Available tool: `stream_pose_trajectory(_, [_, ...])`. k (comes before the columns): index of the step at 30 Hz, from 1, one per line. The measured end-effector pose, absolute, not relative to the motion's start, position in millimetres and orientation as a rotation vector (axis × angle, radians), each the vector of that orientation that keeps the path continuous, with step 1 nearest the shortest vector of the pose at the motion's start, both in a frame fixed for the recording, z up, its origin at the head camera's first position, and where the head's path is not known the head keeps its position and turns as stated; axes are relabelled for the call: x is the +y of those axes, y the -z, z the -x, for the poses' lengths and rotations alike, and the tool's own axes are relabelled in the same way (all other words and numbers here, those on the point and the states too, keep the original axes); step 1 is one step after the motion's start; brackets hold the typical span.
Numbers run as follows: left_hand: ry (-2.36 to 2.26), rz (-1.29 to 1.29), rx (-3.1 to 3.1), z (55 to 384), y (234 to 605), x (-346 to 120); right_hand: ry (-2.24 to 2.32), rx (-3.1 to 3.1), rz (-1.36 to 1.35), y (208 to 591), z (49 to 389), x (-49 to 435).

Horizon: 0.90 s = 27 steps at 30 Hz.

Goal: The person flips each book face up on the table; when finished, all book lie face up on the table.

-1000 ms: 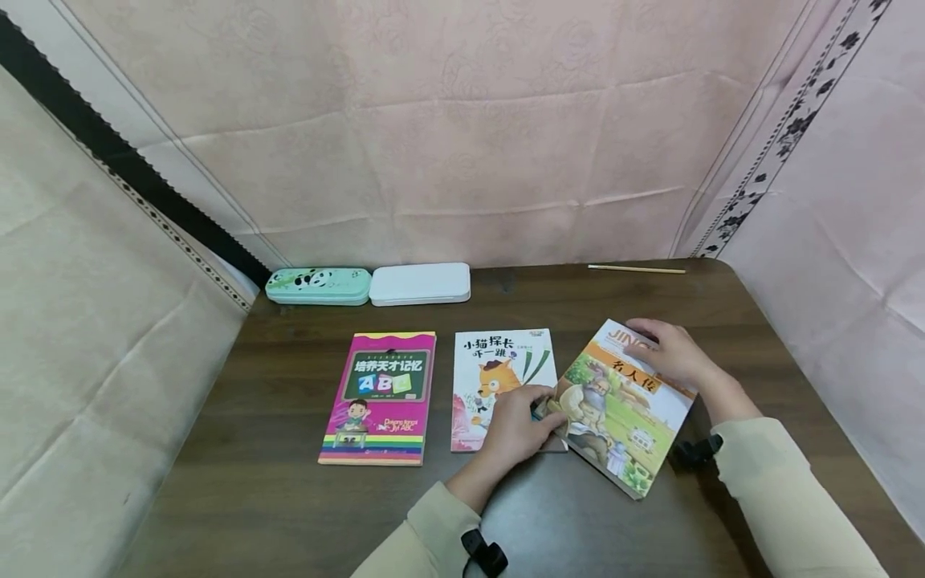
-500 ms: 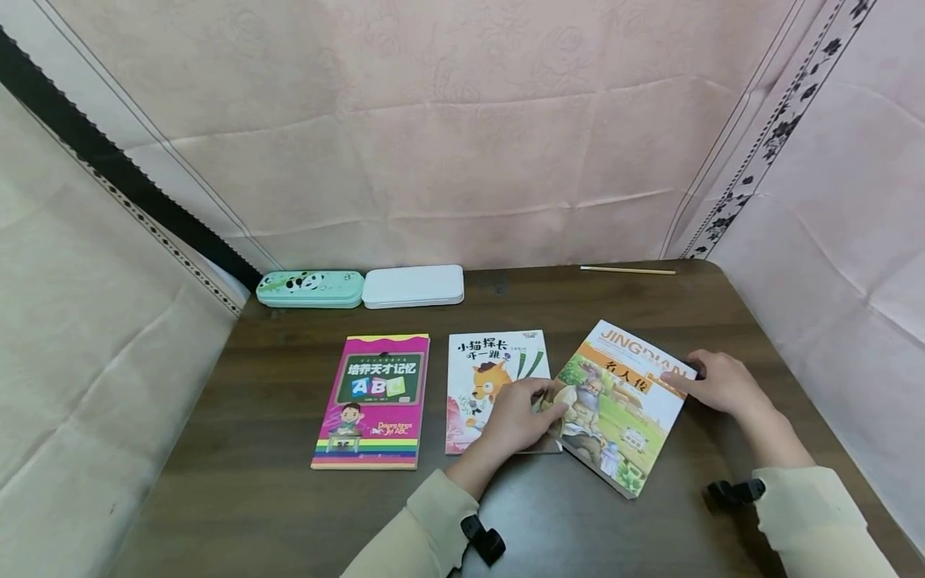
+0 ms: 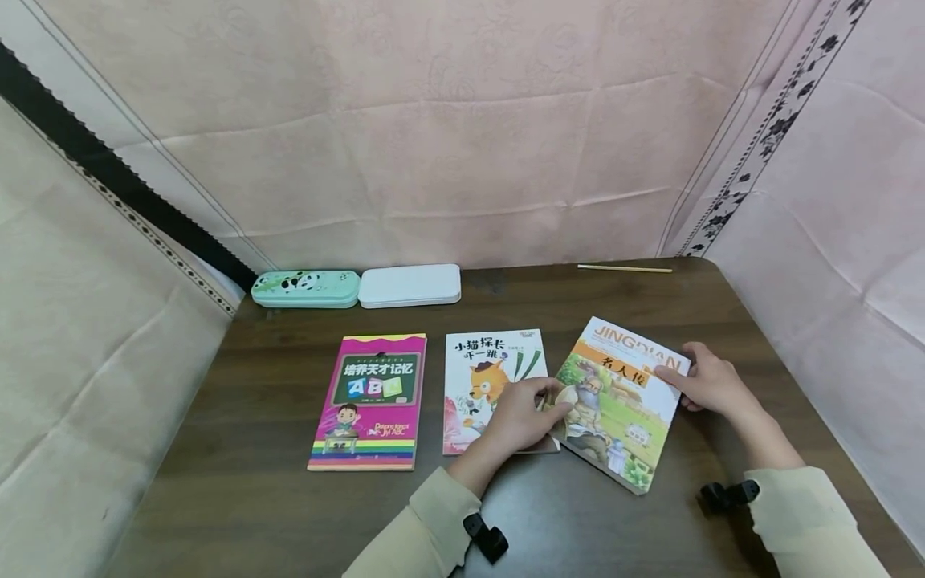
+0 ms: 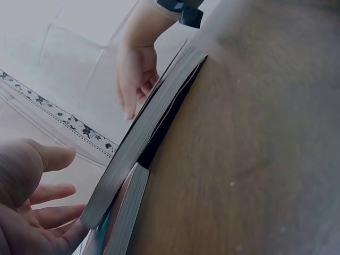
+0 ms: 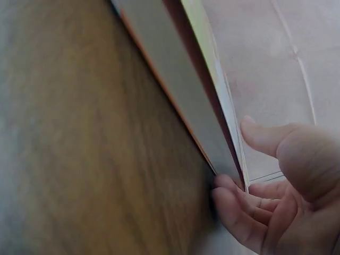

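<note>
A thick storybook (image 3: 614, 401) with a green and orange cover lies aslant at the right, its left corner over a white fox-picture book (image 3: 478, 385). My left hand (image 3: 522, 413) is at that left corner, thumb over the cover. In the left wrist view, the left hand's (image 4: 40, 204) fingers are spread and loosely extended, one touching the corner of the thick book (image 4: 149, 127). My right hand (image 3: 711, 381) holds the upper right corner, thumb above the cover. In the right wrist view, curled fingers (image 5: 239, 207) reach around the book's (image 5: 180, 79) corner from below.
A pink ABC book (image 3: 370, 401) lies on the left of the wooden table (image 3: 238, 498). Along the back edge are a mint panda pencil case (image 3: 305, 289), a white case (image 3: 409, 286) and a thin stick (image 3: 625, 268). Pale cloth (image 3: 433, 144) hangs behind.
My right hand has slid from the top of the thick book's cover out to its upper right corner and gripped there. The book has shifted slightly; my left hand stays at its left corner.
</note>
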<state>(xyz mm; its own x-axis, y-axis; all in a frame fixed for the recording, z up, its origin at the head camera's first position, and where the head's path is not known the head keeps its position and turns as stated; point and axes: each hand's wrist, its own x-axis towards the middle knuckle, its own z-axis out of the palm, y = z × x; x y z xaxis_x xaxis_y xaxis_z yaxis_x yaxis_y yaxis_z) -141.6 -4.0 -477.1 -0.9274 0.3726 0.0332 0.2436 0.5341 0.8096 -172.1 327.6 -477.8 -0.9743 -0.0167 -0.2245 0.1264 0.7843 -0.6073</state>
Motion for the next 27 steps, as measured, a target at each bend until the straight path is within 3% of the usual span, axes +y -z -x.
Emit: stream_pose_trajectory(27, [-1.232, -0.659, 2.527, 117, 479, 21, 0.956, 2.830, 0.053, 480, 222, 323])
